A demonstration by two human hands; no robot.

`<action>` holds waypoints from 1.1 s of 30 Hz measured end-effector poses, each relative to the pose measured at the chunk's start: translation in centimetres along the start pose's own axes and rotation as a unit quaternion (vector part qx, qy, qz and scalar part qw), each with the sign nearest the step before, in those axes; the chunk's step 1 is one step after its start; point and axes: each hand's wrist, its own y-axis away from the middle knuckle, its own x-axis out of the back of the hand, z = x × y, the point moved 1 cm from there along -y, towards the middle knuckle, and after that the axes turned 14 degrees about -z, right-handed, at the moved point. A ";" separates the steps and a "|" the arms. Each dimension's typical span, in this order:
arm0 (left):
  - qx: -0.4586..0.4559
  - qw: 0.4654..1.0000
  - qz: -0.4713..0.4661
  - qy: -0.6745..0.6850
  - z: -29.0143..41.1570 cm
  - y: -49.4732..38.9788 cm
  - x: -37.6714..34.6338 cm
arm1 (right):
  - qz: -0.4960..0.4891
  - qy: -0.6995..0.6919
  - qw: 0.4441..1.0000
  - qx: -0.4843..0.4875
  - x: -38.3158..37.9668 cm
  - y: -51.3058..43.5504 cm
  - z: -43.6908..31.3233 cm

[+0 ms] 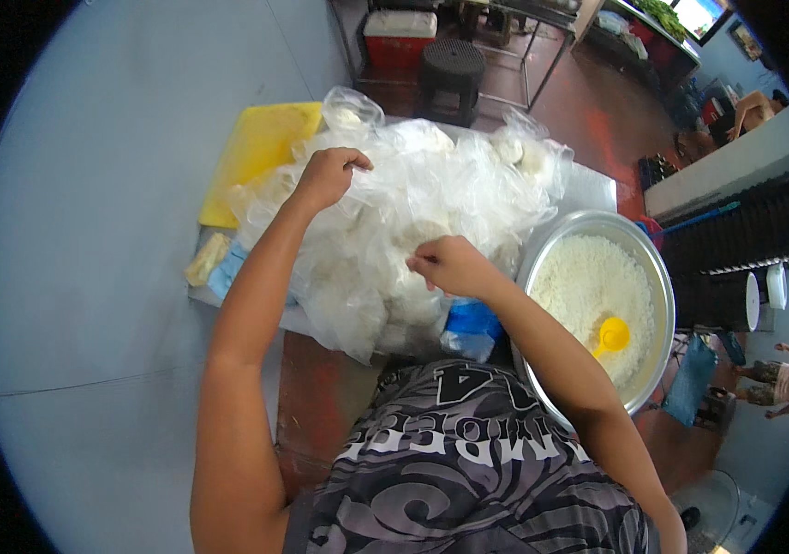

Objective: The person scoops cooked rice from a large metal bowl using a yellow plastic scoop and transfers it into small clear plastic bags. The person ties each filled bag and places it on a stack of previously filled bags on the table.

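Many clear plastic bags of a white food (346,284), which looks like rice, lie heaped on a metal table (595,183) before me. My left hand (331,177) is over the upper left of the heap, its fingers bent. Over the lower middle of the pile is my right hand (455,266), fingers curled; whether either hand pinches a bag's film cannot be told. To the right, a large round metal basin (666,305) holds white rice (574,277), with a yellow plastic scoop (614,335) resting in it. A blue plastic package (470,318) lies below my right hand.
A yellow cutting board (242,156) lies at the table's left, with a blue cloth (227,269) below it. Beyond stand a black stool (451,73) and a red cooler with a white lid (400,41). A wall borders the left. Other people are far right.
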 end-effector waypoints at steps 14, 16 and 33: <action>-0.105 0.961 -0.157 0.203 11.5 16.4 -25.3 | 0.075 0.043 0.976 -0.200 -15.0 10.4 11.0; -0.146 0.966 -0.134 0.166 11.5 16.6 -26.2 | 0.166 0.022 0.958 -0.232 -16.3 10.6 11.8; -0.097 0.984 -0.149 -0.011 11.9 15.2 -30.5 | 0.351 -0.114 0.925 -0.092 -21.6 12.7 16.7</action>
